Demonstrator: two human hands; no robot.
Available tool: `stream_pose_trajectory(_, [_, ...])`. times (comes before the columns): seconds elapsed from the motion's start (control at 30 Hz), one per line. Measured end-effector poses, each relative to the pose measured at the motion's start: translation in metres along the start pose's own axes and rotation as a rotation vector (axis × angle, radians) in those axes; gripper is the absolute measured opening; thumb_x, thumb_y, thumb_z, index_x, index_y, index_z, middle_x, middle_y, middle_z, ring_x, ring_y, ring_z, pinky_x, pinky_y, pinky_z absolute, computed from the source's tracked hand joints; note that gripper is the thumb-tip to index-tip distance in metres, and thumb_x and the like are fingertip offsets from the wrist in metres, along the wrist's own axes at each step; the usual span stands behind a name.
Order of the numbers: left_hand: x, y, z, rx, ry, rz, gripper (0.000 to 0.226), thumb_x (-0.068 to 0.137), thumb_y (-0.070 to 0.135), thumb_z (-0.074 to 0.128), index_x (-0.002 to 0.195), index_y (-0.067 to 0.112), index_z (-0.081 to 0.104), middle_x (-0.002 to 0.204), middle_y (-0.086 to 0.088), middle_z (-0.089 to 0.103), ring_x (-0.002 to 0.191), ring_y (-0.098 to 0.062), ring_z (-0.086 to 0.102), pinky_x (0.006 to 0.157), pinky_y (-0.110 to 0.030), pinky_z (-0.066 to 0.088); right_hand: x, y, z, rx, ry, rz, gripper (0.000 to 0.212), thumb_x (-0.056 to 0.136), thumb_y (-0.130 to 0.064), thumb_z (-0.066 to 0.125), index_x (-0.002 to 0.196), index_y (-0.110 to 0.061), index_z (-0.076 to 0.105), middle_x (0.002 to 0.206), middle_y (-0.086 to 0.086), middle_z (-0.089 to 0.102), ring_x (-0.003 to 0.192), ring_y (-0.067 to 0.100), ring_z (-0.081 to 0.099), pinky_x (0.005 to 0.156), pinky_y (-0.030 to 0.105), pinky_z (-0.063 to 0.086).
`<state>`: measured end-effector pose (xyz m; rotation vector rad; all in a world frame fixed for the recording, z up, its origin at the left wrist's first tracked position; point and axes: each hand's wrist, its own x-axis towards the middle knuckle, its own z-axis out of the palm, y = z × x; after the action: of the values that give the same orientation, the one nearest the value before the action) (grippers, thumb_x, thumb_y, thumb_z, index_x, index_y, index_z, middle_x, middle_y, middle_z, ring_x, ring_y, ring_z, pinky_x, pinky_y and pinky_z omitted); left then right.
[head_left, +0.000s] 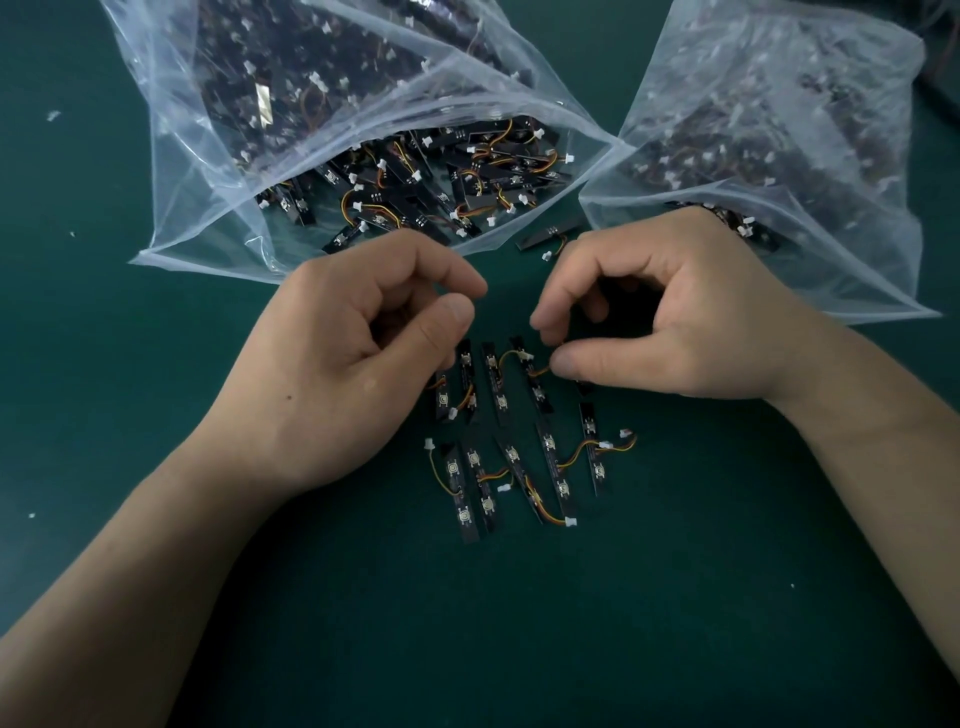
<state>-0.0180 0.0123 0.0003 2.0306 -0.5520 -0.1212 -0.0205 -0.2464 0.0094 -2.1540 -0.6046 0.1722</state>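
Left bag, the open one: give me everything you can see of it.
The left bag is clear, crinkled plastic film, lying on the green mat with its wide mouth open toward the person. It is packed with small black strip boards carrying orange-yellow wires and white connectors, sharp at the mouth, hazy deeper under the film. Its lower lip runs just beyond the left hand; contact cannot be told. Its right corner reaches the edge of the second bag.

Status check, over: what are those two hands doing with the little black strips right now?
Left hand curled, grip unclear. Right hand pinches orange wire. Black strips laid on mat, open bag behind. Nothing blocking.
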Motion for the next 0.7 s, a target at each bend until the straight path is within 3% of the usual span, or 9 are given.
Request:
stream_pose_trajectory(0.13, [0.000,-0.001,0.000,0.009,0.005,0.007,0.011,0.100,0.028,0.060,0.104,0.030,0.070,0.073,0.006,0.070,0.056,-0.010,0.057,0.056,-0.012,0.040,-0.001,0.005,-0.001,0.123,0.063,0.009,0.012,0.087,-0.018,0.080,0.097,-0.021,0.076,0.087,-0.001,0.076,0.073,0.026,0.066,0.065,0.040,0.053])
stream_pose_trajectory(0.23, [0.000,0.001,0.000,0.002,0.015,0.017,0.011,0.101,0.027,0.061,0.103,0.029,0.071,0.071,0.007,0.068,0.055,-0.007,0.055,0.056,-0.010,0.039,0.000,0.006,-0.001,0.189,0.145,-0.011,0.009,0.090,-0.024,0.072,0.098,-0.020,0.075,0.085,0.004,0.075,0.075,0.036,0.068,0.065,0.048,0.054])
stream_pose_trajectory(0.37, [0.000,0.004,-0.001,-0.015,0.110,0.030,0.019,0.097,0.017,0.057,0.079,0.018,0.063,0.057,0.010,0.049,0.051,-0.005,0.039,0.051,-0.015,0.031,0.001,0.007,0.001,0.245,0.249,-0.016,0.009,0.092,-0.024,0.065,0.094,-0.020,0.073,0.081,0.003,0.075,0.070,0.023,0.067,0.065,0.028,0.050])
stream_pose_trajectory(0.47, [0.000,0.003,-0.002,-0.042,0.284,-0.037,0.036,0.091,0.021,0.052,0.060,0.008,0.039,0.053,-0.003,0.031,0.052,-0.011,0.025,0.047,-0.029,0.020,0.002,0.008,0.002,0.211,0.337,-0.010,0.011,0.095,-0.025,0.063,0.093,-0.020,0.072,0.070,0.002,0.070,0.061,0.015,0.060,0.060,0.026,0.044])
stream_pose_trajectory(0.53, [0.001,0.001,-0.003,-0.038,0.373,-0.119,0.040,0.087,0.020,0.051,0.059,-0.001,0.031,0.053,-0.011,0.023,0.051,-0.016,0.019,0.046,-0.029,0.012,0.003,0.009,0.004,0.172,0.392,0.001,0.011,0.097,-0.022,0.063,0.094,-0.019,0.072,0.060,-0.005,0.061,0.054,0.008,0.053,0.057,0.022,0.039])
stream_pose_trajectory(0.63, [0.001,0.001,-0.006,-0.038,0.362,-0.144,0.039,0.082,0.019,0.049,0.057,-0.001,0.026,0.052,-0.011,0.018,0.051,-0.020,0.016,0.047,-0.029,0.008,0.004,0.008,0.009,0.021,0.495,0.059,0.013,0.102,-0.016,0.062,0.095,-0.012,0.071,0.055,-0.004,0.051,0.047,0.006,0.038,0.052,0.019,0.030])
stream_pose_trajectory(0.7, [0.000,0.002,-0.008,-0.049,0.312,-0.108,0.039,0.081,0.019,0.048,0.056,0.001,0.025,0.052,-0.009,0.018,0.052,-0.021,0.015,0.048,-0.031,0.008,0.005,0.009,0.012,-0.094,0.518,0.105,0.013,0.104,-0.015,0.058,0.099,-0.014,0.070,0.053,-0.006,0.048,0.047,0.007,0.038,0.052,0.019,0.028])
